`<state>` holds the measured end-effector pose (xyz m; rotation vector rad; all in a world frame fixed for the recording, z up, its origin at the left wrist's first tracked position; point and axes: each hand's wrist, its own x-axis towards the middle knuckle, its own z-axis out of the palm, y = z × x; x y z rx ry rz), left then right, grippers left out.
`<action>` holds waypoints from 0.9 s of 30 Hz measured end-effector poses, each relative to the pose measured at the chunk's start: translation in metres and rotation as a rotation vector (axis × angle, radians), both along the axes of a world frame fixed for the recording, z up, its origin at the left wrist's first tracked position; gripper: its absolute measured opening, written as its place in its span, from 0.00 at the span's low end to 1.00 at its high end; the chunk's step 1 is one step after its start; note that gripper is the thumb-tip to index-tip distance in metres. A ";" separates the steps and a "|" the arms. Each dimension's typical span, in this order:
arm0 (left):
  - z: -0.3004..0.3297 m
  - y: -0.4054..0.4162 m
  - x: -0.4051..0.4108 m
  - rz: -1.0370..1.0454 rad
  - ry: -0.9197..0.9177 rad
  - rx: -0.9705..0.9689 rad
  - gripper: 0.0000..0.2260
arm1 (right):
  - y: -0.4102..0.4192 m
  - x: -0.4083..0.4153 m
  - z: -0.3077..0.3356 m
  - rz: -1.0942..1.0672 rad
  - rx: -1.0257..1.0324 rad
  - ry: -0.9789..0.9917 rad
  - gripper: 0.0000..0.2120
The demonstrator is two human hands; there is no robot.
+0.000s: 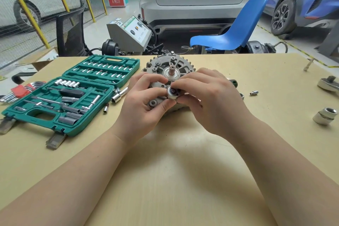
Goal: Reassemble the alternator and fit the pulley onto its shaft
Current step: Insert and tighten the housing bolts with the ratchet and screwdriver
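Note:
The grey alternator point(171, 66) lies flat on the wooden table point(174, 161), its finned housing facing up. A copper-coloured shaft point(172, 71) stands upright from its round centre hub. In front of it, both hands hold a small round silver part point(172, 94) with a dark hole in the middle. My left hand point(145, 99) pinches this part from the left and below. My right hand point(207, 95) grips it from the right, fingers curled over its top. The hands hide the alternator's near half. I see no pulley that I can identify.
An open green socket-set case point(73, 91) lies at the left, with loose sockets point(117, 96) and hex keys point(20, 91) beside it. A large socket point(325, 118), a small bit point(254, 93) and a ratchet head point(329, 83) sit at the right. A blue chair point(236, 29) stands behind.

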<state>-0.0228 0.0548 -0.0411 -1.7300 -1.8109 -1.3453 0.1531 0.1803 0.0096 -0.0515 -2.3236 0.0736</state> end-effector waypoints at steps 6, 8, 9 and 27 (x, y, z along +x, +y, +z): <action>0.001 0.004 0.011 0.059 -0.080 0.088 0.06 | -0.006 0.003 0.004 -0.002 -0.135 -0.082 0.10; 0.001 0.003 0.010 0.053 -0.098 0.057 0.06 | -0.005 0.006 0.006 0.013 -0.258 -0.123 0.14; 0.001 0.002 0.010 0.049 -0.095 0.044 0.06 | -0.004 0.007 0.007 0.025 -0.361 -0.139 0.15; -0.003 0.001 -0.003 -0.074 -0.064 -0.013 0.06 | -0.015 -0.008 0.010 -0.009 -0.049 -0.127 0.12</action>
